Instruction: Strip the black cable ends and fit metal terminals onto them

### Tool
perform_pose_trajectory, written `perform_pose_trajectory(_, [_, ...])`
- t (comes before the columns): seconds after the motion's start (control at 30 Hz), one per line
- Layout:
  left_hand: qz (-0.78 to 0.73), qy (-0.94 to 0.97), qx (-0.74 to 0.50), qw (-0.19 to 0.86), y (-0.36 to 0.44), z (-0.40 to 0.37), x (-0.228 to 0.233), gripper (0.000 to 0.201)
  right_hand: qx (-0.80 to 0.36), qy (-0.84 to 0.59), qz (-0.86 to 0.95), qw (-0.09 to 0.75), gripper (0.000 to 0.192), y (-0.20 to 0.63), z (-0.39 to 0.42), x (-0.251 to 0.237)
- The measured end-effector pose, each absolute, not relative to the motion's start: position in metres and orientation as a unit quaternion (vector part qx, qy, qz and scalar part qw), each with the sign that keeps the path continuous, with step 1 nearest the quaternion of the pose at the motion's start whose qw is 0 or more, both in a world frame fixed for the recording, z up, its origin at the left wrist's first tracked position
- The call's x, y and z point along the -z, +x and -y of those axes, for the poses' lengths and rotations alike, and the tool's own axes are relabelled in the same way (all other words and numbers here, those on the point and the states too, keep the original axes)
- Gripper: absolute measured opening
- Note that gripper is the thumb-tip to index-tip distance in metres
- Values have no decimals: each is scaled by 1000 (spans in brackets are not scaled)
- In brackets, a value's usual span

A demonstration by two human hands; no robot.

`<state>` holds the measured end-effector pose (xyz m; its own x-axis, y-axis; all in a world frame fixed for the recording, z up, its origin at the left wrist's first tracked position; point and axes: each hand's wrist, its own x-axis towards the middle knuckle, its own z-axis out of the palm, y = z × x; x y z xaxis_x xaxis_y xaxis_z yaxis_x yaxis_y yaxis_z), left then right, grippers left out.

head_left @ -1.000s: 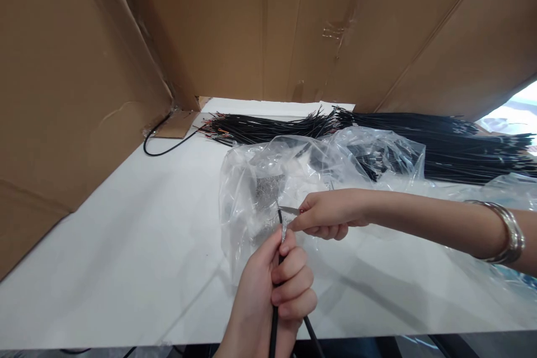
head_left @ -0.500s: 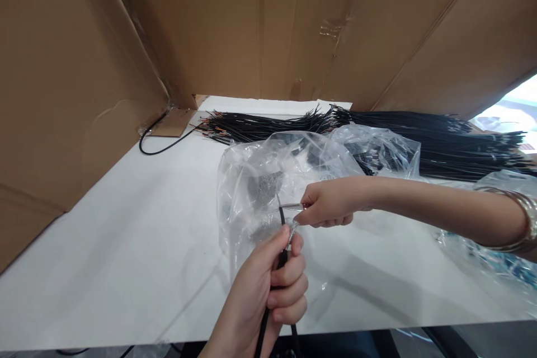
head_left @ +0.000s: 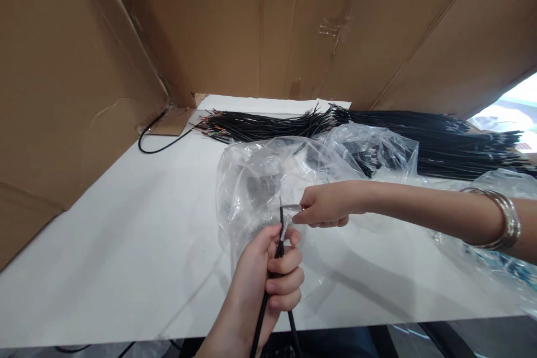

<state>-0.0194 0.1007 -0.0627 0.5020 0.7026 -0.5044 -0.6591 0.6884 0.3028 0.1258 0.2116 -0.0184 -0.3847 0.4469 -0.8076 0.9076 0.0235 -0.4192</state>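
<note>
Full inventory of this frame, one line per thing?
cable: one, black, gripped in the left hand, frayed silver shielding at its tip
tool: one, small, metal, pinched in the right hand at the cable tip
bag: one, clear plastic, behind the hands
cable pile: many, black, far side of table
table: one, white
cardboard: brown walls, left and back
bangles: silver, right wrist
left hand: fisted on cable
right hand: pinching tool
</note>
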Motion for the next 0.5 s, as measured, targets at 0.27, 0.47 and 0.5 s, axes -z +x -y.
perform_pose_trajectory(0.27, [-360, 89, -414, 831, -25, -103, 61, 36, 452, 519, -694, 212, 28, 129, -214, 13])
perform_pose_trajectory(0.47, [-378, 101, -421, 818, -27, -103, 54, 32, 469, 529, -683, 183, 26, 131, -211, 8])
perform_pose_trajectory(0.5, [-384, 107, -419, 816, -27, -103, 53, 32, 468, 526, -687, 180, 26, 131, -210, 8])
